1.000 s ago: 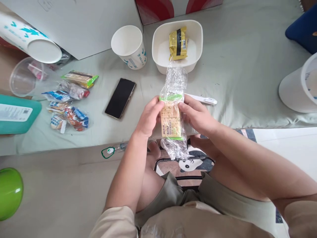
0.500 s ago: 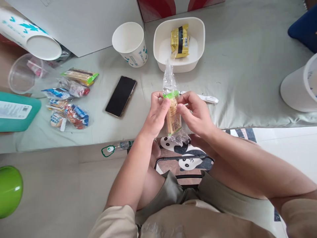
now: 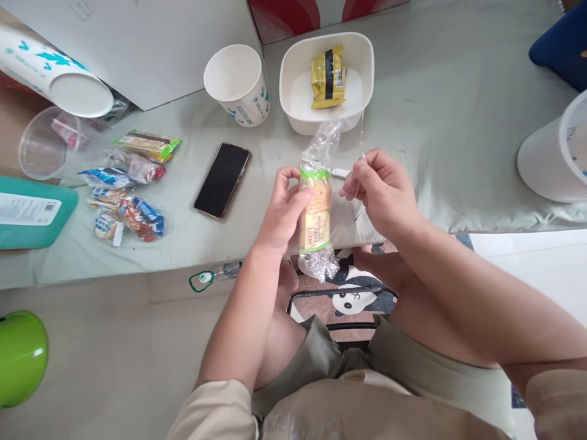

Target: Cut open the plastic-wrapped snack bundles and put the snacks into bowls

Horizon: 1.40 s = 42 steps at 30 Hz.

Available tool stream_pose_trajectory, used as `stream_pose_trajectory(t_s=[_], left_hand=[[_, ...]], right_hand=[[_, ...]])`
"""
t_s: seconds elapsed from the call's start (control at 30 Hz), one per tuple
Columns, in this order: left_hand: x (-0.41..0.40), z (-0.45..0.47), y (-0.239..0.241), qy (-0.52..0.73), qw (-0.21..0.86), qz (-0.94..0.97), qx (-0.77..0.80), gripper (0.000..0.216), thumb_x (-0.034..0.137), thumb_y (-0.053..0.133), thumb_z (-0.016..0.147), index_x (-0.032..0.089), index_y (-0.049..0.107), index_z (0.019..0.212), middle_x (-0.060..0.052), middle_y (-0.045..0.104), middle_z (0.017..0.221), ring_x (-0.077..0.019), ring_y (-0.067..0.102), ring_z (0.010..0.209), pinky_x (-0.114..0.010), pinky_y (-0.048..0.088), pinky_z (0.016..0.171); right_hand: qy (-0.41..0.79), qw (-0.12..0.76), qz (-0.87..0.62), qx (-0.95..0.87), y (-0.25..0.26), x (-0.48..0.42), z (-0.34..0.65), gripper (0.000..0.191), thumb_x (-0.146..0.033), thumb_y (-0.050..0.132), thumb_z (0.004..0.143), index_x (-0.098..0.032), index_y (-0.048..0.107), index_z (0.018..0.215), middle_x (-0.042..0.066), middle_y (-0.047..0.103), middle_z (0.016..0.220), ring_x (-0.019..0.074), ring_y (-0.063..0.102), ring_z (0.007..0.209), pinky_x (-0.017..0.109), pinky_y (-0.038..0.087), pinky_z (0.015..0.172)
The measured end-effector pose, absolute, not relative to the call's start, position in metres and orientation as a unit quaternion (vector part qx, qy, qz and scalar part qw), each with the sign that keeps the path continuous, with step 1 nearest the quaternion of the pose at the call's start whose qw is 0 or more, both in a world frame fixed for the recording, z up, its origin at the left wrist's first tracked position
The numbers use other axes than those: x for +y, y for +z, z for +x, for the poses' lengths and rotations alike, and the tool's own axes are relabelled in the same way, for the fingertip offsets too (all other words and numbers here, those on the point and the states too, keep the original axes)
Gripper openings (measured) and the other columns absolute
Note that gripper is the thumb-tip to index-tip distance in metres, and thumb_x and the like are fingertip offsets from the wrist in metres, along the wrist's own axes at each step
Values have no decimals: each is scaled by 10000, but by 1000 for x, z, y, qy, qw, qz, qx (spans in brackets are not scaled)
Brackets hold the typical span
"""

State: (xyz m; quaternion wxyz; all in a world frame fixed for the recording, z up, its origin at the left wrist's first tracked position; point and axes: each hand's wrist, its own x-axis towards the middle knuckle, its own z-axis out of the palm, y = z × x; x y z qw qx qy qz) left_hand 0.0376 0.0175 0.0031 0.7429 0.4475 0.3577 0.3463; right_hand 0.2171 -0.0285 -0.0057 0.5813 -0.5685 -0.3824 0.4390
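My left hand [image 3: 288,211] grips a pack of biscuits [image 3: 315,211] by its left side, thumb on the front. The pack has green ends and a loose clear wrapper [image 3: 321,146] that sticks out crumpled above and below it. Off to the right, my right hand [image 3: 383,189] is closed in a pinch on thin clear plastic film [image 3: 362,131], which barely shows. Behind the pack lies a white-handled tool [image 3: 339,173], mostly hidden by my right hand. Beyond it stands a white plastic tub [image 3: 293,116] with a yellow snack packet [image 3: 328,79] inside.
A phone [image 3: 222,180] lies left of my hands, a paper cup [image 3: 236,85] behind it. Several wrapped snacks [image 3: 142,217] are heaped at left beside a clear plastic cup [image 3: 46,146] and a teal container [image 3: 59,211]. A white bucket [image 3: 541,162] stands at right.
My right hand has moved off the biscuit pack to the right and slightly up, pulling clear film. The pack stays in my left hand, its front now turned more to view.
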Motion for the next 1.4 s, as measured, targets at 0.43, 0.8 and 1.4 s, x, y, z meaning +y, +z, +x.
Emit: stream_pose_trajectory(t_s=[0.43, 0.8, 1.4], left_hand=[[30, 41, 3, 336, 765, 334, 437, 434, 569, 484, 932, 217, 693, 1077, -81, 768, 918, -291, 771, 1032, -424, 638, 814], [31, 38, -16, 464, 573, 481, 475, 340, 363, 697, 922, 300, 563, 1228, -62, 637, 1446, -240, 536, 1482, -412, 444, 1216], [5, 29, -2, 279, 296, 807, 429, 116, 162, 742, 887, 228, 734, 982, -104, 583, 1454, -286, 558, 1432, -540, 434, 1242]], right_hand=[[497, 524, -571, -390, -9, -36, 216, 528, -384, 680, 937, -302, 427, 1393, -33, 684, 837, 165, 699, 679, 307, 560, 569], [407, 535, -605, -426, -20, -33, 230, 487, -204, 599, 949, -314, 433, 1394, -54, 605, 832, 107, 608, 547, 277, 546, 501], [82, 278, -725, -625, 13, -59, 262, 352, -155, 512, 894, -219, 729, 1163, 151, 657, 1243, 239, 670, 895, 428, 566, 786]])
